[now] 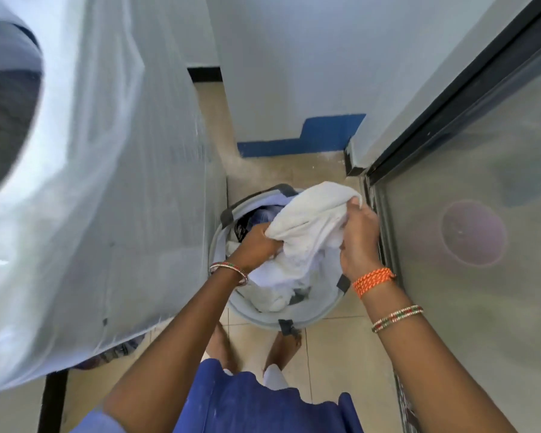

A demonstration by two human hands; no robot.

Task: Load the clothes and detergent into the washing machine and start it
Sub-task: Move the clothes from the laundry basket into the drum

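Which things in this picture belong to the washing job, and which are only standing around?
For the job:
- white cloth, gripped by the left hand and the right hand
- laundry basket with more clothes
- washing machine under a plastic cover, on the left

Only around:
- glass door on the right
- blue wall stripe
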